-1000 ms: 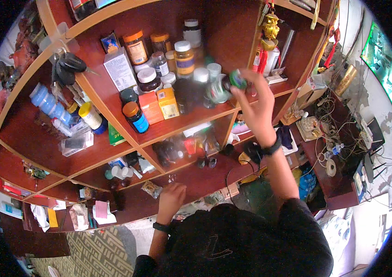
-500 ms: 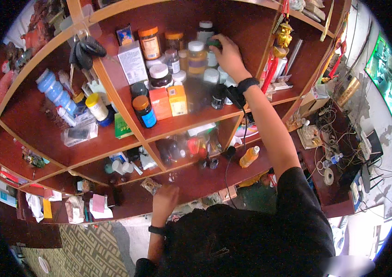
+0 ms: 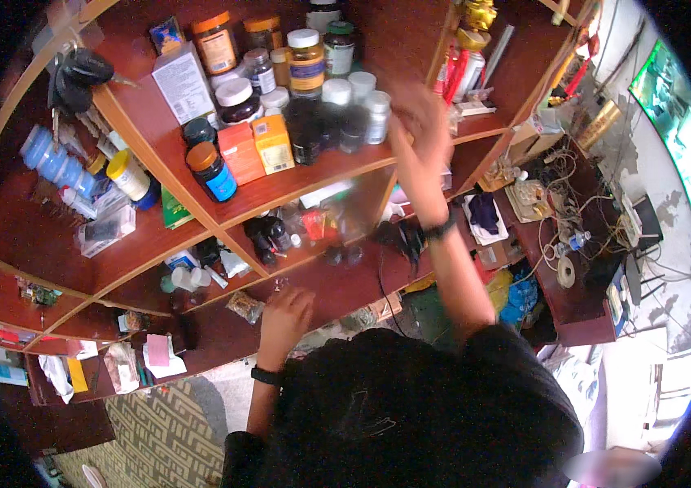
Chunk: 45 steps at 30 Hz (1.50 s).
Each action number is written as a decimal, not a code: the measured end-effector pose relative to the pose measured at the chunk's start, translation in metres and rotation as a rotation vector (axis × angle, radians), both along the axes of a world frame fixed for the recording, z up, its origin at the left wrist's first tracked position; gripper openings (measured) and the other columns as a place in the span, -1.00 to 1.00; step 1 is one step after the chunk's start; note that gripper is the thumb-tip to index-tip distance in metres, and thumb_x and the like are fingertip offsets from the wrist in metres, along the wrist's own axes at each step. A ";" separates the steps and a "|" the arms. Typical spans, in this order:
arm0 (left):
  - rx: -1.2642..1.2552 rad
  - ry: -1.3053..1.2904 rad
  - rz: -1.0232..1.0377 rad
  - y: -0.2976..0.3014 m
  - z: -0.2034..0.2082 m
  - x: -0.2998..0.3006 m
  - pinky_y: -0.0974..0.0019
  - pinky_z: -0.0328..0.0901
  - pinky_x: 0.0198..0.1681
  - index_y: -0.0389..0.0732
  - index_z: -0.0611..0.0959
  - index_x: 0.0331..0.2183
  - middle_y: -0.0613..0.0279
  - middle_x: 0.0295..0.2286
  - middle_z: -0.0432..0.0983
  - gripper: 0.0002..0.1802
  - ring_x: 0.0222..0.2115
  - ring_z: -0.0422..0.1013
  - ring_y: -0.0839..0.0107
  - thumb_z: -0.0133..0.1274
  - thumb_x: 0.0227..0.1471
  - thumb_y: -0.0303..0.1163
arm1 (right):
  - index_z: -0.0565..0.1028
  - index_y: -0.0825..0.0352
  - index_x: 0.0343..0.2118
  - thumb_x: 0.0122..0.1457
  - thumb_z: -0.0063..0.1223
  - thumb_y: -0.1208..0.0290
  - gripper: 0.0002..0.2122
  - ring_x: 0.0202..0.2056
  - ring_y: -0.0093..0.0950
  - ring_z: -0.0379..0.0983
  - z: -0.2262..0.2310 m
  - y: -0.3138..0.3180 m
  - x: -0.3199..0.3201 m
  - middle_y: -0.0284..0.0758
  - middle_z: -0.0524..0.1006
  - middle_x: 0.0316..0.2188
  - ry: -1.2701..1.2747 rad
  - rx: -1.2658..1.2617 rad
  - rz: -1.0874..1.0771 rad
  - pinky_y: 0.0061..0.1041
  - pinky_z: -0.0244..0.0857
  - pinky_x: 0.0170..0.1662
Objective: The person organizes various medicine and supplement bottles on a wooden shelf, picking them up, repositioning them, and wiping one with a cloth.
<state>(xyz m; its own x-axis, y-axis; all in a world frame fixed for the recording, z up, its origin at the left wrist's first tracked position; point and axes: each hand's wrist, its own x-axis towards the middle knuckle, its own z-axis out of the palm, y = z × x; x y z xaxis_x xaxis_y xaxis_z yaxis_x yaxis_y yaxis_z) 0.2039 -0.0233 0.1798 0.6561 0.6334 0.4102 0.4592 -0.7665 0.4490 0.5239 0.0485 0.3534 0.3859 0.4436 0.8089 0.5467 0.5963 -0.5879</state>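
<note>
My right hand point(image 3: 423, 134) is raised at the right end of the upper shelf compartment. It is smeared by motion, but the thumb stands apart from the fingers and I see nothing held. Close to its thumb is a small white-capped bottle point(image 3: 376, 118). Further back, a dark bottle with a green cap point(image 3: 340, 47) stands upright beside a white-capped amber jar point(image 3: 306, 63). Lower down, my left hand point(image 3: 287, 319) hovers over or rests on the counter, fingers stretched out and empty. A small clear packet of brownish contents point(image 3: 244, 307) lies just left of it.
Orange-capped jars point(image 3: 214, 42), an orange box point(image 3: 273, 144) and a white box point(image 3: 183, 83) crowd the shelf. Keys point(image 3: 77, 77) hang at the left divider. A black cable point(image 3: 382, 285) hangs below the shelf. Tangled wires point(image 3: 565, 179) cover the desk at right.
My right hand has let go of the green-capped bottle and come down toward the shelf's front right. The view has shifted, so the shelf sits higher and further left. My left hand's fingers show more clearly.
</note>
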 end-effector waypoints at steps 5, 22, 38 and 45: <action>-0.113 -0.069 -0.005 0.019 -0.017 0.043 0.03 0.46 -0.28 -0.13 0.66 -0.20 0.13 -0.25 0.62 -0.84 -0.28 0.55 -0.02 0.15 0.14 -0.38 | 0.47 0.36 -0.10 0.12 0.20 0.64 -0.73 -0.17 -0.37 0.55 -0.176 -0.088 0.006 -0.24 0.56 -0.17 0.305 -0.470 -0.118 -0.41 0.46 -0.11; -0.577 -0.015 0.148 0.090 -0.204 0.121 0.05 0.45 -0.09 -0.15 0.65 -0.08 -0.06 -0.24 0.67 -0.51 -0.15 0.58 -0.05 0.43 -0.08 -0.29 | 0.58 0.25 -0.02 0.06 0.27 0.44 -0.63 0.02 -0.03 0.50 -0.373 -0.072 -0.015 -0.12 0.58 -0.05 -0.049 -1.041 0.023 -0.16 0.43 0.05; -0.409 0.286 -0.199 0.085 -0.175 0.122 0.00 0.21 0.29 -0.06 0.60 0.10 0.08 0.10 0.51 -0.42 0.22 0.28 -0.06 0.31 0.01 -0.29 | 0.17 0.28 0.29 0.08 0.26 0.46 -0.29 0.03 0.23 0.41 -0.339 -0.056 0.055 0.20 0.32 0.13 -0.031 -1.079 -0.274 0.05 0.44 -0.01; -0.362 0.301 -0.141 0.069 -0.197 0.110 -0.02 0.25 0.25 -0.05 0.60 0.11 0.02 0.09 0.51 -0.43 0.19 0.32 -0.07 0.29 0.05 -0.20 | 0.33 0.30 0.14 0.04 0.33 0.46 -0.43 0.04 0.13 0.42 -0.376 -0.056 0.055 0.07 0.44 0.06 -0.002 -1.054 -0.242 -0.03 0.37 0.05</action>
<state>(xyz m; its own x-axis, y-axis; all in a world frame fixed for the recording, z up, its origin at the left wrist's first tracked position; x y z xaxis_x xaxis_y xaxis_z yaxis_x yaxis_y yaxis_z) 0.3138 0.0458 -0.0169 0.8013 0.5969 -0.0408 0.5124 -0.6495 0.5617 0.5792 -0.0072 -0.0226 0.5557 0.8288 0.0653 0.5837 -0.3330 -0.7405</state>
